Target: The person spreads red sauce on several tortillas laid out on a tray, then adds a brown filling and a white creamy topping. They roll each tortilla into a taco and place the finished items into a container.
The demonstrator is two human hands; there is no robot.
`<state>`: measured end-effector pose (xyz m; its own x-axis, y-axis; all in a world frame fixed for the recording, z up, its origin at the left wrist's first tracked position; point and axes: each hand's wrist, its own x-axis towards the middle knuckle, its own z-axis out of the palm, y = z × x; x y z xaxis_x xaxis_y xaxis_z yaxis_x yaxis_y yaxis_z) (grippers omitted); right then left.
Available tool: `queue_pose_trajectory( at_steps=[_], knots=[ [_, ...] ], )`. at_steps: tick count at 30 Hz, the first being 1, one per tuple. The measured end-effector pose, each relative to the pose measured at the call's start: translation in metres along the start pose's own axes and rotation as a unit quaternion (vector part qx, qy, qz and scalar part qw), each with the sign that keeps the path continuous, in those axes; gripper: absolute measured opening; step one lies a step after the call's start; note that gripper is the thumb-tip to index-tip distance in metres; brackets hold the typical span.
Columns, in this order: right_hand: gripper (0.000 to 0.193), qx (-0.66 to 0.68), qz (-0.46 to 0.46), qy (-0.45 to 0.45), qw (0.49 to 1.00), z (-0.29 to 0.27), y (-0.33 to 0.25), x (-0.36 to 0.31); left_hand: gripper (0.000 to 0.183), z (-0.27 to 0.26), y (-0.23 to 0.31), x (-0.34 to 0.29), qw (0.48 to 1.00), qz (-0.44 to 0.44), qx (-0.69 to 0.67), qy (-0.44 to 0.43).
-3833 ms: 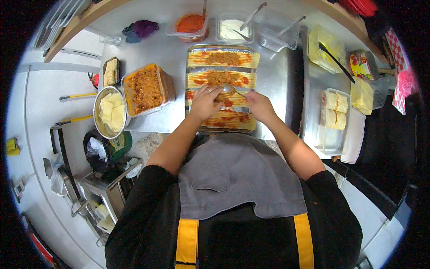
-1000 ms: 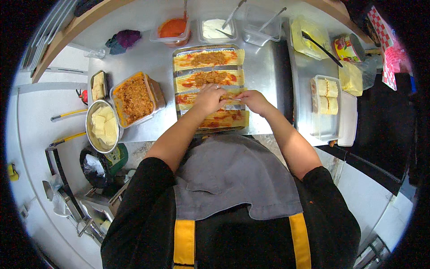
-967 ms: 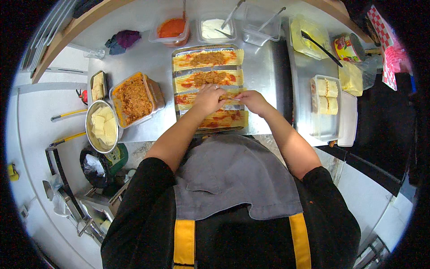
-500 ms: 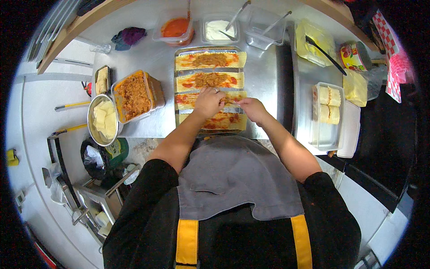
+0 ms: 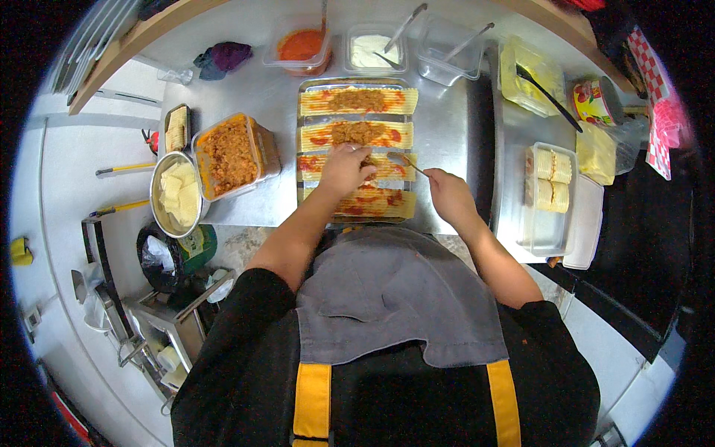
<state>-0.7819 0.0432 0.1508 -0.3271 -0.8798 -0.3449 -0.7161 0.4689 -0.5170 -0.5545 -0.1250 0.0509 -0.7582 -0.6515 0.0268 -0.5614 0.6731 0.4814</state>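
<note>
Four ridged pasta sheets lie crosswise on a metal tray [image 5: 301,112]. Crumbly brown meat filling [image 5: 357,132] over red sauce runs along the two far sheets. Over the third sheet [image 5: 309,165], my left hand [image 5: 344,171] has its fingers bent around some meat filling, most of which the hand hides. A spoon [image 5: 402,159] is gripped by its handle in my right hand [image 5: 450,195], its bowl above that sheet's right end. The nearest sheet [image 5: 383,203] carries smears of red sauce.
Left of the tray stand a tub of meat filling [image 5: 227,156] and a steel bowl of pale yellow slices [image 5: 179,195]. Behind are containers of red sauce [image 5: 299,48] and white cream [image 5: 372,51]. At right, filled pasta rolls [image 5: 551,181] sit in a clear container [image 5: 550,237].
My right hand has moved right and nearer, drawing the spoon away from my left hand, so its bowl now shows. My left hand stays over the third sheet.
</note>
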Motion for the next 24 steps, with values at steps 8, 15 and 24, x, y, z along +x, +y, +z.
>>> queue_pose_trajectory(
  at_steps=[8,15,24],
  knots=[
    [0.033,-0.121,-0.179,0.015,0.976,0.045,0.000,-0.004,0.031,-0.027,-0.040,-0.045,0.989,-0.138,0.013,0.043],
    [0.036,-0.184,-0.187,-0.020,0.965,0.036,-0.017,0.002,0.025,-0.019,-0.032,-0.034,0.992,-0.118,0.011,0.043],
    [0.038,-0.214,-0.195,-0.005,0.957,0.043,-0.035,0.018,0.015,-0.010,-0.042,-0.026,0.995,-0.091,0.036,0.036]
  ],
)
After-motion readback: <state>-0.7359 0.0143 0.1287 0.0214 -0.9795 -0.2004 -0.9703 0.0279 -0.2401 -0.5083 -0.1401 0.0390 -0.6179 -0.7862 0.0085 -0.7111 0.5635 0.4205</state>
